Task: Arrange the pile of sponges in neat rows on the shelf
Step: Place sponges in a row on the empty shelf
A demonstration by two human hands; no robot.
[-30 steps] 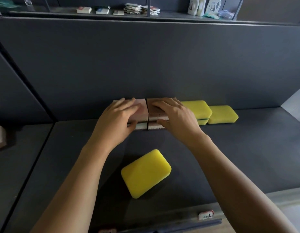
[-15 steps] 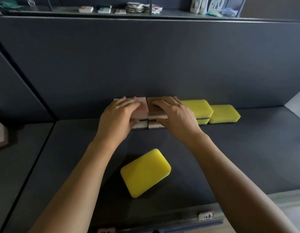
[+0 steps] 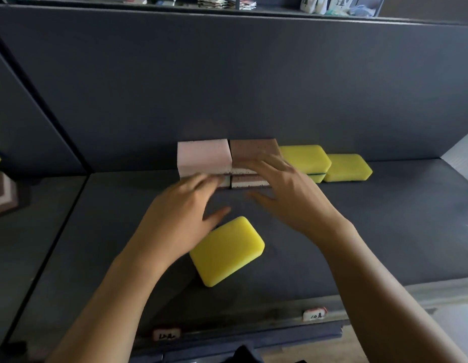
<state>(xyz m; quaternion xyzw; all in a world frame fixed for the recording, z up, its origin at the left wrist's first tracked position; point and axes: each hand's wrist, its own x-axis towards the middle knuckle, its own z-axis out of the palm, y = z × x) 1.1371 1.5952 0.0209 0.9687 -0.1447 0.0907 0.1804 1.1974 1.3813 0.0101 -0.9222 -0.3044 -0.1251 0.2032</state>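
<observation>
A dark grey shelf (image 3: 384, 218) runs under a plain dark back panel (image 3: 227, 87), with a slanted divider (image 3: 57, 127) closing off its left side. An upper shelf (image 3: 280, 13) above carries white bottles (image 3: 314, 3) and a pile of papers (image 3: 227, 1). Two small price tags (image 3: 314, 313) sit on the shelf's front edge. Along the back edge four piles stand side by side, touching. From the left there is a pink sponge (image 3: 204, 158) on a lower layered one and a brown sponge (image 3: 253, 150) on another layered one. Then comes a stacked yellow sponge (image 3: 303, 158) on a second yellow one with a green band, and last a single yellow sponge (image 3: 348, 167) lying flat. That makes seven in the row: three yellow, one pink, one brown and two layered ones underneath. A loose yellow sponge (image 3: 227, 251) lies askew near the middle of the front edge, well apart from the row. The left hand (image 3: 183, 221) and the right hand (image 3: 290, 197) hang just in front of the pink and brown piles, blurred. Their fingers (image 3: 269, 161) are spread apart and hold nothing. Whether the left hand touches the loose sponge cannot be told.
</observation>
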